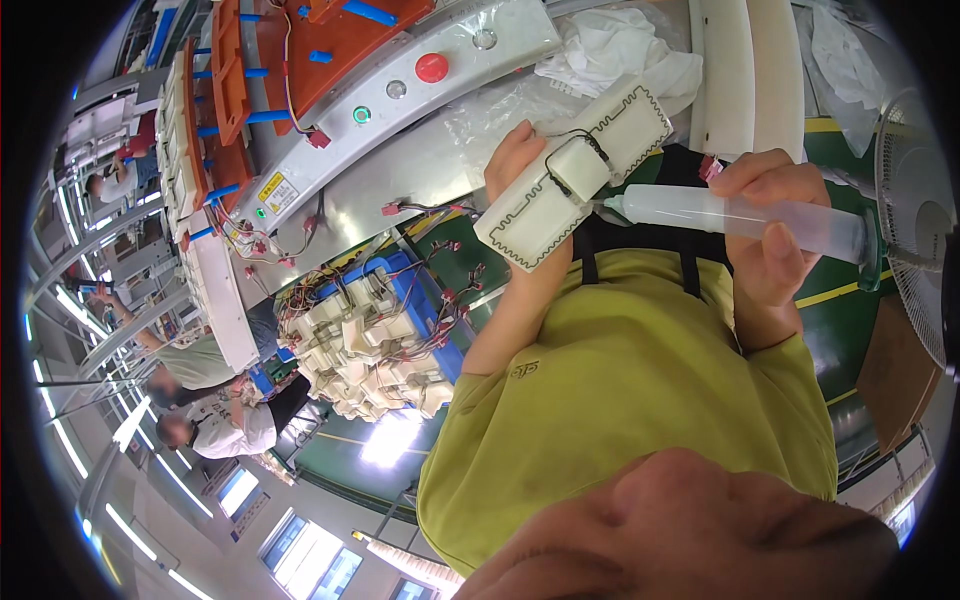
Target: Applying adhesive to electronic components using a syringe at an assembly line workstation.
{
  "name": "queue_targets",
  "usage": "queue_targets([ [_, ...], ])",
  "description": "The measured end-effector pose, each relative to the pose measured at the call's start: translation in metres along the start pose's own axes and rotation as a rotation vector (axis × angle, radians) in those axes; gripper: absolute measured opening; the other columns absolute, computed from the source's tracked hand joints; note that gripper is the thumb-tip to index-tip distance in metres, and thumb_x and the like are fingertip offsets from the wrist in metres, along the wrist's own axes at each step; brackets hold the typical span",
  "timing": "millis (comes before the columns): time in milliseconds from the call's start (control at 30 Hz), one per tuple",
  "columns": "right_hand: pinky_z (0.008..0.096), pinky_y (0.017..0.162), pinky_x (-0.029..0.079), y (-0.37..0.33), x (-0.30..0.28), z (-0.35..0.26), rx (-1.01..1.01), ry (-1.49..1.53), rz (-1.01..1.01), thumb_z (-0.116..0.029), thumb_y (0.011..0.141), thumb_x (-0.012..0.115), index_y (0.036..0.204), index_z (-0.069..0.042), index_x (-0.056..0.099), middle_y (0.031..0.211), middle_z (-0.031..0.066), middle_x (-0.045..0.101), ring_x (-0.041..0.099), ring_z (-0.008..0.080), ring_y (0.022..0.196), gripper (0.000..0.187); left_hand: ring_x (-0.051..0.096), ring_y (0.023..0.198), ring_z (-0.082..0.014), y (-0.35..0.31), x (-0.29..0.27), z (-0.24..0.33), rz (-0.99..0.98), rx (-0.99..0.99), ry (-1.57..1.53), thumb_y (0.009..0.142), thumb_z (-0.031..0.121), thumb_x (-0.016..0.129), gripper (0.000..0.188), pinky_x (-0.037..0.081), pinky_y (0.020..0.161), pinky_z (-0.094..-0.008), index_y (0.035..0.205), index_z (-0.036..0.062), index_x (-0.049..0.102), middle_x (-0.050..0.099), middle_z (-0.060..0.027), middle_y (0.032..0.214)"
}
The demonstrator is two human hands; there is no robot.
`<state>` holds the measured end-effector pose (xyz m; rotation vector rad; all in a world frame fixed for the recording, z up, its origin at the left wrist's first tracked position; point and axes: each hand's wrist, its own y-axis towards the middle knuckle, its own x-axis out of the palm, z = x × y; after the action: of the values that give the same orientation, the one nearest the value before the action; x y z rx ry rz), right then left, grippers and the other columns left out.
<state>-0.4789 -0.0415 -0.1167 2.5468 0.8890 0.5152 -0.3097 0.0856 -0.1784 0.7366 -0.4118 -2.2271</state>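
Nearest the lens, a blurred patch of skin fills the lower edge, and beyond it a yellow-green shirt (pixel 620 400) with dark apron straps is seen. Above the shirt, a white foam panel (pixel 575 170) with a serpentine heating wire pressed into its face is held up in front of the chest; a small white block (pixel 578 172) is wired at its middle. The left hand (pixel 512 160) is closed on the panel's left edge, with the fingers hidden behind the foam. To the right of the panel, the right hand (pixel 770 215) is wrapped around a large translucent syringe (pixel 740 215) of pale sealant, thumb along the barrel, and the nozzle tip is set just against the right side of the white block.

Several risks can be judged from this. Because the panel is gripped at one edge only and nothing is supporting it from beneath, it could be tilted or flexed by pressure from the nozzle, and the bead would then be laid off the joint. Too much sealant could be squeezed out and smeared over the thin black wire, or the wire could be pulled from its groove by the tip. A connector (pixel 710 168) dangling right of the panel could be snagged.

Below and left of the panel, a blue crate (pixel 395 270) heaped with similar wired foam parts is seen, and farther off, upper left of the panel, a grey control housing (pixel 400 95) with a red button (pixel 431 67). At far left other seated workers are visible.
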Motion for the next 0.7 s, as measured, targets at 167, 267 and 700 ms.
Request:
queue_targets([
  [167,0.0299,0.066,0.048,0.0,0.001,-0.002,-0.001,0.032,-0.023,-0.019,0.084,0.053,0.094,0.002,0.052,0.088,0.0211,0.061,0.06,0.0211,0.074,0.023,0.045,0.12,-0.0332,0.001,0.0,0.002,-0.005,0.016,0.003,0.08,0.007,0.064,0.034,0.035,0.1,-0.043,0.112,0.0008,0.055,0.048,-0.0131,0.12],
  [267,0.0299,0.066,0.048,0.0,0.002,-0.002,0.016,0.019,0.002,-0.02,0.085,0.054,0.095,0.002,0.051,0.088,0.0211,0.061,0.06,0.021,0.074,0.024,0.045,0.12,-0.0328,0.001,-0.001,0.001,-0.007,-0.015,0.008,0.08,0.007,0.064,0.034,0.035,0.1,-0.043,0.112,0.0009,0.055,0.049,-0.013,0.119],
  [700,0.0304,0.067,0.049,-0.002,-0.002,-0.002,-0.021,0.011,-0.042,-0.023,0.087,0.054,0.098,0.001,0.049,0.089,0.0214,0.061,0.06,0.0214,0.076,0.027,0.054,0.103,-0.0193,0.009,-0.006,0.014,-0.123,-0.179,0.009,0.076,-0.004,0.065,0.048,0.045,0.088,-0.0307,0.12,-0.0007,0.049,0.053,-0.0104,0.115],
])
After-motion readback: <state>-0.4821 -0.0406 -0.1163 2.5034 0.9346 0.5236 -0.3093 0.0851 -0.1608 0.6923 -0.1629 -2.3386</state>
